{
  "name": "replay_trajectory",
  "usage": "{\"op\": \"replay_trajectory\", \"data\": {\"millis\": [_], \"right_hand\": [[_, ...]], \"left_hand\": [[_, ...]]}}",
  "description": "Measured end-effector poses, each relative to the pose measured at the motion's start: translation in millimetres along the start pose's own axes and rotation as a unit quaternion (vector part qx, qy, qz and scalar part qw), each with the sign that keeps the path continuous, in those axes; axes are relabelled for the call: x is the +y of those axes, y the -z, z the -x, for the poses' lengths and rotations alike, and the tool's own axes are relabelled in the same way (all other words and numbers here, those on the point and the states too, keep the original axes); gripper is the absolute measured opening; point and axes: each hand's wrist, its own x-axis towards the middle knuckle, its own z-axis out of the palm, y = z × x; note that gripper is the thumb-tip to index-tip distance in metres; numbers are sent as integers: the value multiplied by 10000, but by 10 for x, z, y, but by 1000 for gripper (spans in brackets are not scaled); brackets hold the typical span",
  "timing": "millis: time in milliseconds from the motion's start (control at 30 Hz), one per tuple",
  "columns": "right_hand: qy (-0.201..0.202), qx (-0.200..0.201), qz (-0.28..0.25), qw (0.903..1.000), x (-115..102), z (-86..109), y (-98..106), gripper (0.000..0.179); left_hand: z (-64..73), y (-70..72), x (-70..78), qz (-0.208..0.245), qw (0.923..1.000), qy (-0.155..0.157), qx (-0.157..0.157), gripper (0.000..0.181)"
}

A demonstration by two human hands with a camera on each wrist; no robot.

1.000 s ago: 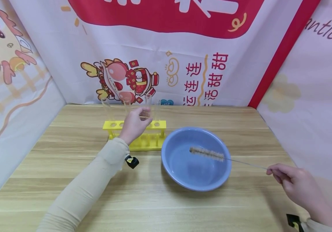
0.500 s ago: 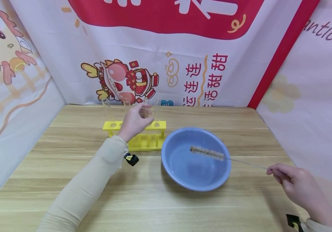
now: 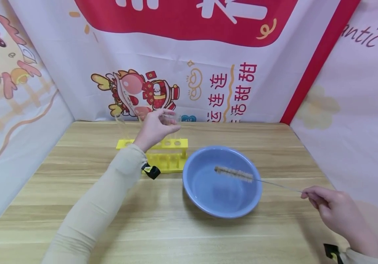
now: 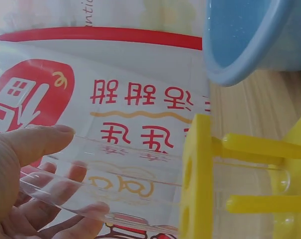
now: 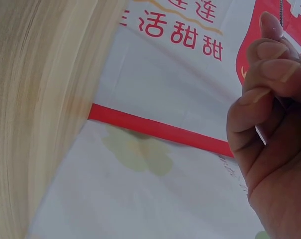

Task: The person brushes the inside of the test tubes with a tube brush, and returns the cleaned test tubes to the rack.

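Note:
My left hand is at the tops of the clear test tubes standing in a yellow rack. In the left wrist view, the thumb and fingers are spread apart around the upper ends of the tubes; whether they touch the glass is hard to tell. My right hand pinches the thin wire handle of a test tube brush. The brush's bristly head hangs over the blue basin. In the right wrist view, the curled fingers hide most of the wire.
The blue basin stands just right of the rack on the wooden table. Behind the table hangs a printed white and red cloth, with more printed cloth on both sides.
My left hand has risen a little along the tubes while the rack stayed in place. The right hand and the brush have hardly moved; the head view has shifted slightly.

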Motion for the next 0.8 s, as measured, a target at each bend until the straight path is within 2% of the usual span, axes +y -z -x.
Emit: {"op": "replay_trajectory", "data": {"millis": [67,200,367,467,600,800], "right_hand": [[10,2,24,10000,-14,-14,-11,39],[24,-58,164,9998,-55,-49,-34,39],[97,-295,359,9989,-118,-112,-61,39],[186,-423,629,9969,-151,-156,-79,36],[334,-487,1084,9923,-197,-202,-123,32],[569,-651,1167,9894,-276,-257,-234,29]], "left_hand": [[-17,14,32,-98,10000,-17,-9,44],[-52,41,107,-613,9980,-67,-153,38],[-88,65,200,-1200,9917,127,-441,33],[-102,74,239,-1291,9895,266,-594,31],[-117,83,265,-1330,9883,281,-692,31],[-124,93,313,-1397,9883,208,-572,27]]}}
